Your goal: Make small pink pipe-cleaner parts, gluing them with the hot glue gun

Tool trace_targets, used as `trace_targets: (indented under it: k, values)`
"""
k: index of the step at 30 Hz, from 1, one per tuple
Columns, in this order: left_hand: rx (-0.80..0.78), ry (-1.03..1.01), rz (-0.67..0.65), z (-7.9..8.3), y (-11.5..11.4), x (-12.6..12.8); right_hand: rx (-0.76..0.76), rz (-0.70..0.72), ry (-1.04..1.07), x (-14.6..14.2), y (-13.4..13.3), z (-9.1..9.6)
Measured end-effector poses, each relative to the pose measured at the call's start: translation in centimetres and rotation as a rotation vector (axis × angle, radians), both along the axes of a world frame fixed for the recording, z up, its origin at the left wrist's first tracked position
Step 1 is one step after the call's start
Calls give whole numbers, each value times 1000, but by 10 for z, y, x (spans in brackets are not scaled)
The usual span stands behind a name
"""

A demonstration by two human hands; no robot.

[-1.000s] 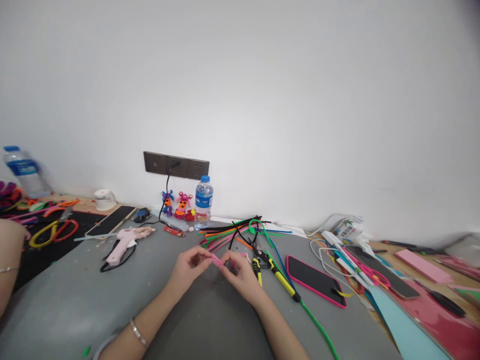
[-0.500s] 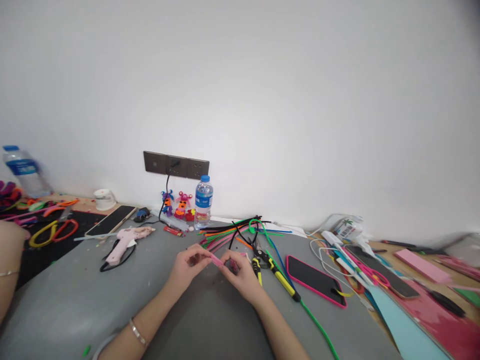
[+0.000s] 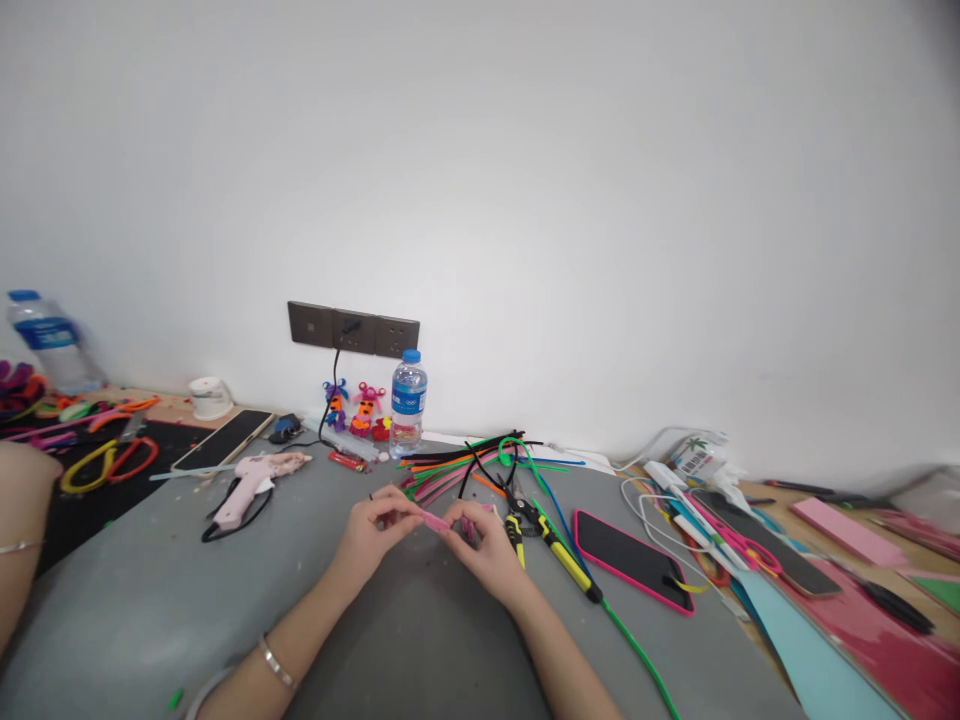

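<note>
My left hand point(image 3: 379, 535) and my right hand point(image 3: 487, 555) meet over the grey mat point(image 3: 405, 640). Between their fingertips stretches a short pink pipe cleaner point(image 3: 433, 522), pinched at its left end by one hand and at its right end by the other. Another pink piece point(image 3: 471, 522) shows by the right hand's fingers, partly hidden; whether it is held I cannot tell. Just right of that hand lie black-and-yellow pliers point(image 3: 551, 545). Behind the hands spreads a bundle of coloured pipe cleaners point(image 3: 450, 465).
A pink glue gun point(image 3: 251, 485) lies at left, near a phone point(image 3: 225, 440) and scissors point(image 3: 112, 465). A water bottle point(image 3: 408, 405) and two small figures point(image 3: 366, 410) stand by the wall. Right are a pink-cased phone point(image 3: 634, 560), white cables and coloured sheets point(image 3: 885, 640). Another person's arm point(image 3: 22, 530) enters at far left.
Both hands keep nearly the same place and grip. The pink pipe cleaner between them lies slightly more level than before.
</note>
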State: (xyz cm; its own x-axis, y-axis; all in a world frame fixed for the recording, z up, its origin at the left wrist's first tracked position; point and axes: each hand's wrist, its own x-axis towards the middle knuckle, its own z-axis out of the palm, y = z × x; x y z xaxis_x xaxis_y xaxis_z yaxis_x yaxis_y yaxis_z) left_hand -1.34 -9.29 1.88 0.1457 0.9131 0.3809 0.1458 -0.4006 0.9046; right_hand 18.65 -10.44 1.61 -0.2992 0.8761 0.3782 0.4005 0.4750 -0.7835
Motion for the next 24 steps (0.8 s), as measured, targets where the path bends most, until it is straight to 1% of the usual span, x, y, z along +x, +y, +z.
trace_targets:
  k: [4, 9, 15, 24]
  values:
    - [26, 23, 21, 2, -1, 0, 4, -10, 4, 0, -1, 1]
    - [47, 31, 15, 0, -1, 0, 17, -10, 7, 0, -1, 2]
    - [42, 31, 16, -1, -1, -1, 14, -7, 11, 0, -1, 0]
    - [24, 39, 18, 2, -1, 0, 11, -22, 13, -1, 0, 1]
